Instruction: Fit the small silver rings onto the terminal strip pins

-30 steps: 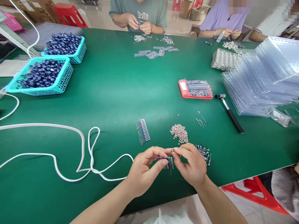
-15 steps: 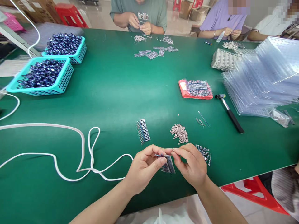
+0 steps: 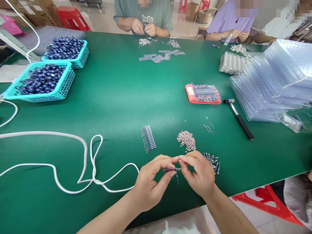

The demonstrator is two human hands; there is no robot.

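My left hand [image 3: 153, 182] is closed on a strip of small blue-and-silver parts with thin wire leads [image 3: 171, 169], now seen nearly edge-on. Thumb and forefinger of my right hand [image 3: 198, 174] pinch a tiny round piece [image 3: 179, 158], whose details are too small to make out; my left forefinger's tip meets it. Just beyond the hands lies a pile of small round beige pieces [image 3: 186, 140]. To its left rests a second strip of parts with wire leads [image 3: 148, 139]. Beside my right hand, loose blue-and-silver parts [image 3: 212, 161] lie in a heap.
Two turquoise baskets [image 3: 69, 78] of shiny dark-blue parts stand at left, near looped white cable [image 3: 85, 152]. On the right are a hammer [image 3: 240, 122], a red-banded bundle [image 3: 203, 94] and stacked clear plastic trays [image 3: 273, 81]. Co-workers' hands [image 3: 144, 27] work across the table.
My left hand has turned the strip from showing its flat face to nearly edge-on. My right fingertips still pinch the tiny piece against the left forefinger.
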